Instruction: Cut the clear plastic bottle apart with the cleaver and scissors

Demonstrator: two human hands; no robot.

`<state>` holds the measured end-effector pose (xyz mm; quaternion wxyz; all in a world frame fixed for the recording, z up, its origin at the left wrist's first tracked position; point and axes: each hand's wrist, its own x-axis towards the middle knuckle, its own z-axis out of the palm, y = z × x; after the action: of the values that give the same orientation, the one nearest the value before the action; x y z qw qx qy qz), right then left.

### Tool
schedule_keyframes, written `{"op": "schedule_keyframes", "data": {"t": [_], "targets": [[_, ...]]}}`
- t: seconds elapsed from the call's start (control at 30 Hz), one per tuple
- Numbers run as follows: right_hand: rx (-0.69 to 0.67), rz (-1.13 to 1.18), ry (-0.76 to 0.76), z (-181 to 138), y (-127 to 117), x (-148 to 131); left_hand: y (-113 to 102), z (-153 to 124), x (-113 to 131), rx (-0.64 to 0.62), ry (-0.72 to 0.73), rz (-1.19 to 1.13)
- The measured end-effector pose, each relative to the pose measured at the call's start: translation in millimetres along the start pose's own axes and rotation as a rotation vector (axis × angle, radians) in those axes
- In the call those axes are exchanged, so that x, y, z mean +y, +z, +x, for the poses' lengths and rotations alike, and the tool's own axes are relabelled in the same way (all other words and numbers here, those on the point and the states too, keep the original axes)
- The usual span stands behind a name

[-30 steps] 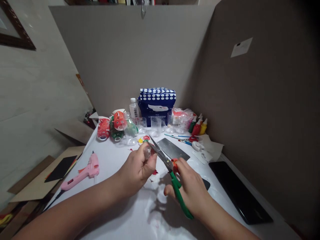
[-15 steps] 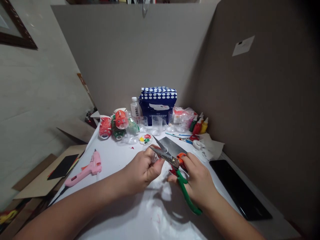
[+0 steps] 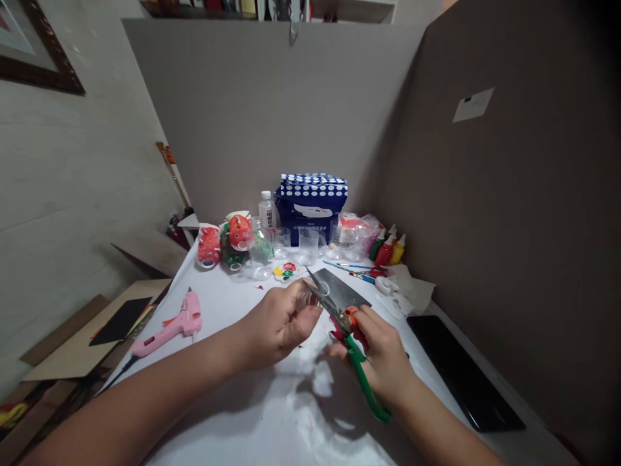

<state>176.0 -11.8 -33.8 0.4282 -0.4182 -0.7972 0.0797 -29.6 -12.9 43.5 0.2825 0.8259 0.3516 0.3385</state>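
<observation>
Green scissors (image 3: 358, 359) are resting in my right hand (image 3: 387, 346), with my fingers wrapping around the handles. Their blades (image 3: 332, 307) are pointing toward eleven o'clock and crossing by a small clear plastic piece (image 3: 310, 299); it is partly hiding, so I am not able to tell if they are touching it. My left hand (image 3: 284, 327) is pinching that piece between thumb and fingers, right at the middle of my clock. It is looking thin and light, so I am guessing it is bending easily and being a bit slippery. Holding its side, away from the blades, is seeming best. My scissors are looking stiff and heavier. Beyond, a blue bag (image 3: 313, 217) is standing at twelve o'clock, and a pink glue gun (image 3: 172, 328) is lying at nine.
</observation>
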Motion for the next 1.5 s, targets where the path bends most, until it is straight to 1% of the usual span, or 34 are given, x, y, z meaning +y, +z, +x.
{"op": "schedule_keyframes", "data": {"t": [0.07, 0.13, 0.2, 0.3, 0.37, 0.43, 0.57, 0.67, 0.8, 0.9, 1.07, 1.2, 1.27, 1.33, 1.4, 1.5], "targets": [[-0.024, 0.042, 0.069, 0, 6, -1, 7, -1, 3, 0.108, -0.049, 0.022], [-0.055, 0.072, 0.131, -1, 11, -2, 12, -1, 5, 0.186, -0.099, 0.041], [-0.093, 0.093, 0.175, -1, 13, -4, 15, 1, 5, 0.229, -0.132, 0.060], [-0.169, 0.084, 0.192, 0, 10, -8, 16, 3, 2, 0.243, -0.140, 0.093], [-0.214, 0.028, 0.183, 1, 5, -10, 16, 3, -1, 0.231, -0.130, 0.102], [-0.214, -0.046, 0.167, 2, 1, -10, 16, 3, -5, 0.191, -0.108, 0.093], [-0.150, -0.160, 0.119, 3, -1, -5, 15, 3, -10, 0.065, -0.015, 0.122], [-0.089, -0.227, 0.099, 3, -2, 0, 15, 4, -13, 0.016, 0.018, 0.153], [-0.002, -0.197, 0.002, 3, -6, 3, 14, 3, -16, 0.004, 0.048, 0.150], [0.033, -0.173, -0.041, 2, -8, 3, 13, 2, -17, -0.016, 0.047, 0.135], [0.044, -0.135, -0.059, 2, -8, 5, 6, 3, -11, -0.042, 0.019, 0.088], [0.011, -0.088, -0.067, 2, -7, 8, 1, 3, -6, -0.073, 0.013, 0.034], [-0.001, -0.053, -0.060, 2, -7, 8, 1, 0, -5, -0.054, 0.010, 0.000], [-0.019, -0.006, -0.031, 0, -3, 7, 5, -2, -6, 0.001, -0.008, -0.023], [-0.049, 0.056, 0.029, -2, 3, 4, 10, -4, -7, 0.094, -0.044, -0.022], [-0.106, 0.132, 0.162, -3, 14, -1, 18, -3, -9, 0.235, -0.105, 0.009]]}}
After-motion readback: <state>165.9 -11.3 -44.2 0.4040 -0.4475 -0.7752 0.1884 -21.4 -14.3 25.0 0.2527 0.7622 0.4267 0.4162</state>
